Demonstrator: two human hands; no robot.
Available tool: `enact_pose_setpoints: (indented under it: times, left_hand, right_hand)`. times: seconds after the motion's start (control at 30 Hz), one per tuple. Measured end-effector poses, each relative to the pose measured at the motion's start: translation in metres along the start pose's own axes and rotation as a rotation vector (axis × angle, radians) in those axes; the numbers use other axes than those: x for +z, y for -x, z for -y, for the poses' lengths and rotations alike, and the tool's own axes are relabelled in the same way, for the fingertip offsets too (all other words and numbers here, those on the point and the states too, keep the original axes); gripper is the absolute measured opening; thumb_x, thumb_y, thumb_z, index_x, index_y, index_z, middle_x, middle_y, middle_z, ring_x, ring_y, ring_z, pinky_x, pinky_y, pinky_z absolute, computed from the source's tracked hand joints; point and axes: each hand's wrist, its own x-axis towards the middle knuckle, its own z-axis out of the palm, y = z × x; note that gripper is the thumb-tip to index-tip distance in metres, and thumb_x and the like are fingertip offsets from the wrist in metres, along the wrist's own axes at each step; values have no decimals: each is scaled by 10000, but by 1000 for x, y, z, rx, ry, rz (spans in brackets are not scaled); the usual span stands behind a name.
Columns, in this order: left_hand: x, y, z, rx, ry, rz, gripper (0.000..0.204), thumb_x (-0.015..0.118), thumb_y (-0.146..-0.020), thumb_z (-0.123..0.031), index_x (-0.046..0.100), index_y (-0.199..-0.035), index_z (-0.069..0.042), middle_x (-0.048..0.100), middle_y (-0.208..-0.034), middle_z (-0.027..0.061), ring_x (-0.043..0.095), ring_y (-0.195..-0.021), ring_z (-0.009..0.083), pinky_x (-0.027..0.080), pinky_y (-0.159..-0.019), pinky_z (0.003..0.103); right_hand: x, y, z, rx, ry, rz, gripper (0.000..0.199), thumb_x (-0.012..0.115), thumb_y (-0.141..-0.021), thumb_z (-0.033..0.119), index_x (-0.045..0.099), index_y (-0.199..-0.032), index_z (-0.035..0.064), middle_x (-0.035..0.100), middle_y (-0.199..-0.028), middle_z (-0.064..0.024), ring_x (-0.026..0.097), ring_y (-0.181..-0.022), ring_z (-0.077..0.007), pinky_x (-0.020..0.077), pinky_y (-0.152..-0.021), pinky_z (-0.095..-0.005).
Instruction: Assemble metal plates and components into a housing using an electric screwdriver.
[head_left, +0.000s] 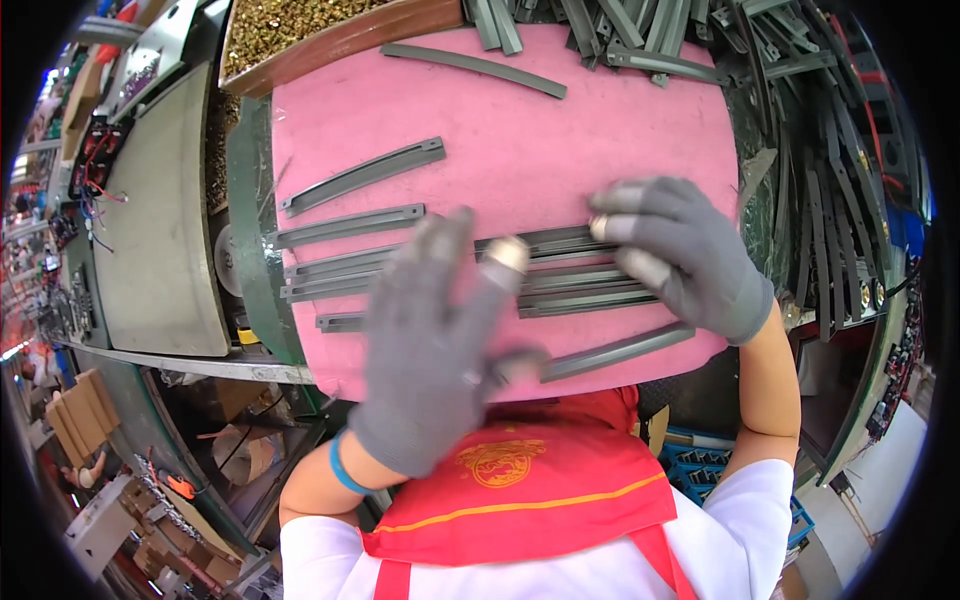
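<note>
Several grey channel-shaped metal strips lie on a pink mat. My left hand, in a grey glove with worn fingertips, is blurred over the left-hand strips with its fingers spread. It hides parts of the lower-left strips, including a short visible end. My right hand, gloved the same way, curls over the right end of a dark metal strip; its fingertips and thumb close about it. Just below, more strips lie side by side. A lone strip rests near the mat's front edge.
A box of small brass-coloured parts stands at the back left. Loose strips pile up at the back right, and one lies across the mat's far side. A grey metal plate is at the left.
</note>
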Motion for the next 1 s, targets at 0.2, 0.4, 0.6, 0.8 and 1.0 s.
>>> enact_pose_setpoints:
  times: [0.2, 0.4, 0.6, 0.8, 1.0]
  left_hand:
    - [45, 5, -34, 234, -66, 211, 907, 831, -589, -417, 525, -1394, -131, 400, -1526, 140, 345, -1424, 336, 233, -1163, 612]
    - [48, -15, -43, 337, -146, 151, 405, 640, -808, -173, 645, -1211, -135, 541, -1405, 103, 521, -1282, 280, 384, -1115, 429]
    - [46, -20, -31, 462, -158, 152, 209, 691, -769, -128, 693, -978, -121, 593, -986, 18, 581, -887, 190, 481, -775, 361]
    - [48, -16, -39, 385, -200, 55, 311, 682, -748, -109, 691, -1058, -131, 578, -968, 32, 565, -816, 194, 450, -696, 350]
    - [49, -39, -45, 336, -284, 98, 360, 648, -760, -119, 677, -1119, -128, 590, -1069, 57, 590, -863, 208, 481, -718, 335]
  right_hand:
    - [8, 7, 0, 98, 90, -103, 265, 717, -819, 143, 704, -1080, 98, 647, -1129, -91, 603, -1048, -305, 436, -939, -424]
    - [0, 35, 2, 268, 97, -171, 240, 723, -811, 116, 722, -1051, 99, 627, -1059, -110, 591, -986, -303, 460, -864, -408]
    - [3, 44, 5, 231, 250, -244, 233, 716, -818, 119, 735, -1051, 119, 620, -1014, -86, 587, -936, -277, 459, -821, -393]
    - [0, 46, 1, 209, 229, -183, 265, 715, -815, 123, 720, -1080, 121, 615, -991, -63, 585, -897, -275, 457, -784, -401]
    - [1, 60, 33, 345, 243, -52, 271, 680, -852, 124, 682, -1120, 89, 628, -954, -73, 616, -806, -284, 489, -681, -393]
